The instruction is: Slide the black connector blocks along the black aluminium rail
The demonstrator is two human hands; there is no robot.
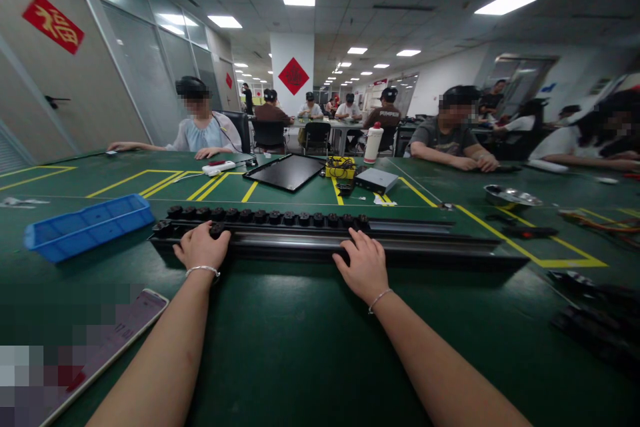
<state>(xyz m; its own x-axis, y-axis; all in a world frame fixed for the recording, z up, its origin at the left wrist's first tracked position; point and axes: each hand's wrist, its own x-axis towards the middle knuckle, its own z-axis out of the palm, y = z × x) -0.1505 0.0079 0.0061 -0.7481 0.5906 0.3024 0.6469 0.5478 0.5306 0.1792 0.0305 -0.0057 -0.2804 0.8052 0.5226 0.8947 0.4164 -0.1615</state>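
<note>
A long black metal rail (285, 241) with open channels lies across the table in front of me. Several black round knob-like pieces (289, 218) stand in a row along its far side. At the rail's left end, my left hand (203, 247) is closed, with a black round piece (217, 230) between thumb and fingers. My right hand (365, 263) lies over the near edge of the rail right of its middle, fingers spread and touching it, with nothing held. The palms hide parts of the rail's front side.
A blue plastic bin (90, 227) sits left of the rail, and a phone (115, 353) lies nearer me. Beyond are a black tray (285, 172), a yellow box with cables (341, 167), a grey box (377, 180) and a metal bowl (513, 196). Co-workers sit across the table.
</note>
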